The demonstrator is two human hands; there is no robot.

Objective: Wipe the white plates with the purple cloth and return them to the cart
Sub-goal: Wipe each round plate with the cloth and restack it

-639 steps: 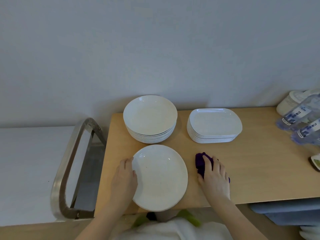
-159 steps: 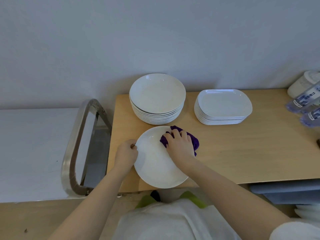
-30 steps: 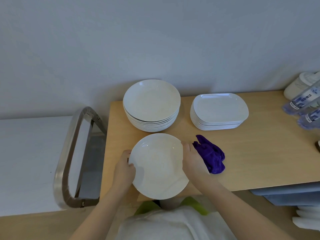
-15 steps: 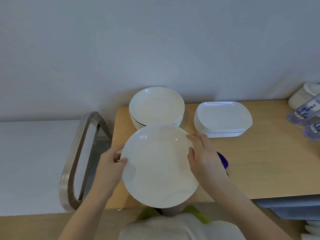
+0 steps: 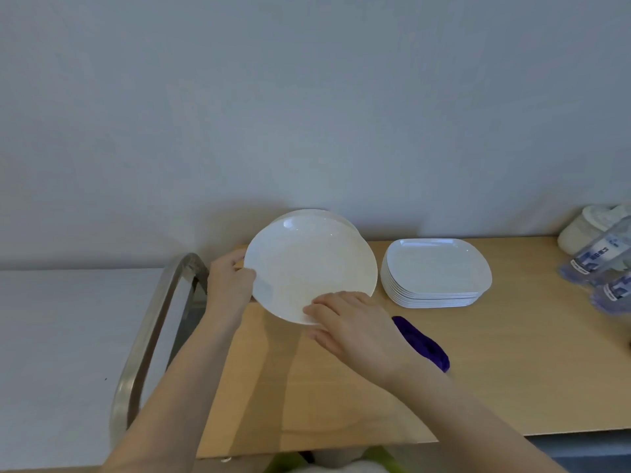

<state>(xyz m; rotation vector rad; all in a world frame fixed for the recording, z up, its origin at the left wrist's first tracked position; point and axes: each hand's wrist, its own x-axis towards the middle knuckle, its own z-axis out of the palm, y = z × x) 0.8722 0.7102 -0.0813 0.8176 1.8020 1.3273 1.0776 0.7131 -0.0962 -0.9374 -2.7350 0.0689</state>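
Round white plate (image 5: 309,268) held above the stack of round plates (image 5: 338,218) at the counter's (image 5: 341,397) back edge, hiding most of that stack. Left hand (image 5: 228,285) grips the plate's left rim, fingers curled around it; right hand (image 5: 355,326) pinches the near rim, thumb on top. Purple cloth (image 5: 421,343) lies crumpled on the counter just right of the plate's near rim; stack of rectangular plates (image 5: 437,271) sits right of the plate.

Food-service back room: stacked white plates (image 5: 435,268) on wooden cart top (image 5: 512,370), steel cart handle (image 5: 143,343), plain wall.
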